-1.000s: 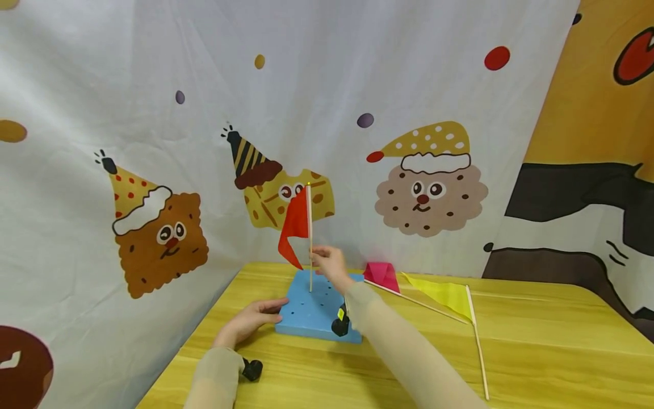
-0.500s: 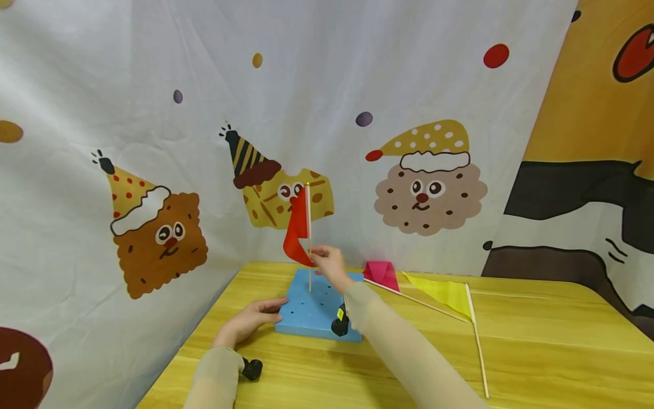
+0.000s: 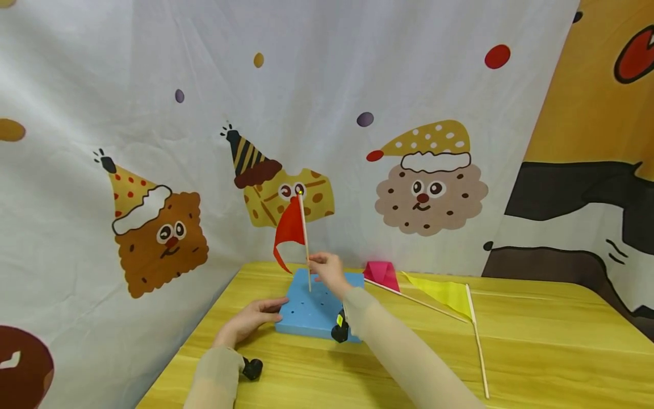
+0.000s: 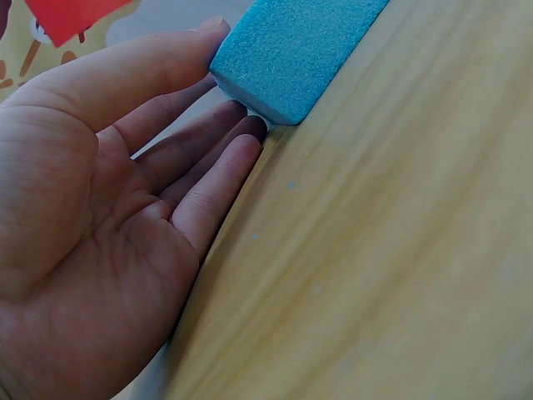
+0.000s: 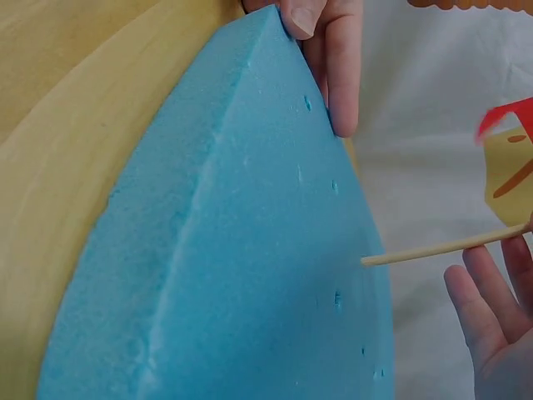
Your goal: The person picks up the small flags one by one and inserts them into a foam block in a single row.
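My right hand (image 3: 329,272) pinches the thin wooden stick of a red flag (image 3: 290,224) above a blue foam block (image 3: 306,324) with small holes in its top. The stick leans left. Its bare lower end (image 5: 366,262) shows at the block's surface in the right wrist view; whether it touches I cannot tell. My left hand (image 3: 250,321) rests against the block's left side. In the left wrist view, the left thumb (image 4: 218,27) lies on the block's corner, and the other fingers extend beside and below it.
Right of the block, a pink flag (image 3: 382,276) and a yellow flag (image 3: 444,296) lie on the wooden table (image 3: 552,341), their sticks meeting or crossing. A printed cloth (image 3: 347,68) hangs behind the table.
The flag's top has tipped to the left and dropped a little, and its cloth has swung left. My right hand has lowered slightly. The left hand and the block stay put.
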The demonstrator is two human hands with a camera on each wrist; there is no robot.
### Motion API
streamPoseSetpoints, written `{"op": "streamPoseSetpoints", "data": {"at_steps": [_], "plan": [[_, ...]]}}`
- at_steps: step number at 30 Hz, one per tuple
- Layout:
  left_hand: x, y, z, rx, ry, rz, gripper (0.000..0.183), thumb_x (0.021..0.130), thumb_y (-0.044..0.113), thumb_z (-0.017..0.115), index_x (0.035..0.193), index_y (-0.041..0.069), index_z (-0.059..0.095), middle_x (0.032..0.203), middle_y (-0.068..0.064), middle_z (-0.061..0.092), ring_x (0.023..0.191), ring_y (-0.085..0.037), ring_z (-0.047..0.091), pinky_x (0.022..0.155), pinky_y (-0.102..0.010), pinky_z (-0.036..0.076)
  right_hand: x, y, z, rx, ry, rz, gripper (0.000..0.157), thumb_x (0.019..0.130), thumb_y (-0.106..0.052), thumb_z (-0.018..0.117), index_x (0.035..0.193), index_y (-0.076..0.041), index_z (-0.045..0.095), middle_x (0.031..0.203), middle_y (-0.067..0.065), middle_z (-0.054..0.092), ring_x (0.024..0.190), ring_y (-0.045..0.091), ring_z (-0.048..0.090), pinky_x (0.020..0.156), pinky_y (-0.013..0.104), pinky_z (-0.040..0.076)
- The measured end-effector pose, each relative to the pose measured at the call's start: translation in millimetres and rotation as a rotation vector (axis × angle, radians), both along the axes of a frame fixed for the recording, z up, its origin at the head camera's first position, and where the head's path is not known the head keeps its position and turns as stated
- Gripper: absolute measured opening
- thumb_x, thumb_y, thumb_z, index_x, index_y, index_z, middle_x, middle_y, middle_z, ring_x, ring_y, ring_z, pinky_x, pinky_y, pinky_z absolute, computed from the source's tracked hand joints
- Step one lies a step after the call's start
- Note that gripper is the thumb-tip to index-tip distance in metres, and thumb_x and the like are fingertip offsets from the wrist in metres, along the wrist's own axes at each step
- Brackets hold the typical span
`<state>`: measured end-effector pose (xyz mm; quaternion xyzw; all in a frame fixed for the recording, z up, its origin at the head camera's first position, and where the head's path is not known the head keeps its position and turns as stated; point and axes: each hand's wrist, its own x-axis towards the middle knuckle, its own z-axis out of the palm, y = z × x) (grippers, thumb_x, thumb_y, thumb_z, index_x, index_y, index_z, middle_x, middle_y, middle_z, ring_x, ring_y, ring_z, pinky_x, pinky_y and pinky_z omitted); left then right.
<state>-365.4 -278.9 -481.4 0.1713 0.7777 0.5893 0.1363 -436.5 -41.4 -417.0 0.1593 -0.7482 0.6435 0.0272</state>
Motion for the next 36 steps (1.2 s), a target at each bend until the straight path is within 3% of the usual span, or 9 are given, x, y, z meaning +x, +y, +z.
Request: {"op": "streamPoseSetpoints", "data": {"at_steps": [12,18,24,29,31,36], "plan": [[-2.3,7.3,1.8,0.006,0.000,-0.023,0.054,0.094,0.017,0.065,0.143,0.003,0.048,0.150,-0.019,0.038,0.137,-0.038,0.033,0.110,-0.051,0.028,-2.2,17.1,-3.9,-0.002,-0.035,0.015,0.028,0.094,-0.016,0.065,0.117,0.000,0.068,0.109,0.013,0.069,0.087,0.026,0.069,0.078,0.048,0.056],[-2.1,9.1,-0.5,-0.012,0.011,-0.038,0.054,0.095,0.018,0.064,0.144,0.004,0.047,0.150,-0.018,0.038,0.138,-0.039,0.032,0.109,-0.049,0.031,1.6,38.7,1.4,0.036,-0.049,0.071,0.030,0.094,-0.012,0.063,0.120,0.001,0.065,0.115,0.016,0.067,0.091,0.030,0.069,0.078,0.046,0.056],[-2.2,6.5,-2.8,-0.021,0.010,-0.038,0.053,0.095,0.019,0.064,0.144,0.007,0.048,0.150,-0.018,0.038,0.138,-0.040,0.031,0.109,-0.051,0.030,12.0,84.9,12.1,0.187,0.020,0.143,0.030,0.092,-0.010,0.065,0.120,0.000,0.065,0.110,0.020,0.066,0.092,0.036,0.066,0.077,0.049,0.056],[-2.8,5.2,-2.6,-0.015,0.006,-0.035,0.054,0.094,0.020,0.065,0.144,0.007,0.049,0.151,-0.016,0.038,0.138,-0.038,0.031,0.110,-0.051,0.029,10.7,136.6,-0.8,0.359,0.165,0.098,0.027,0.087,-0.014,0.073,0.112,-0.004,0.069,0.096,0.005,0.070,0.085,0.026,0.067,0.068,0.036,0.057],[-2.0,4.1,-2.2,-0.015,0.008,-0.035,0.053,0.095,0.020,0.064,0.144,0.007,0.048,0.151,-0.016,0.037,0.139,-0.038,0.031,0.111,-0.051,0.028,14.7,157.8,-3.2,0.409,0.205,0.069,0.028,0.086,-0.014,0.074,0.112,-0.004,0.069,0.097,0.007,0.070,0.085,0.020,0.066,0.070,0.035,0.055],[0.9,-0.4,-1.4,-0.014,0.015,-0.038,0.054,0.096,0.021,0.063,0.145,0.006,0.046,0.151,-0.017,0.036,0.139,-0.039,0.030,0.109,-0.049,0.032,22.7,205.7,-7.5,0.452,0.149,0.002,0.032,0.086,-0.013,0.073,0.115,0.001,0.068,0.105,0.018,0.068,0.092,0.025,0.064,0.076,0.043,0.055]]}}
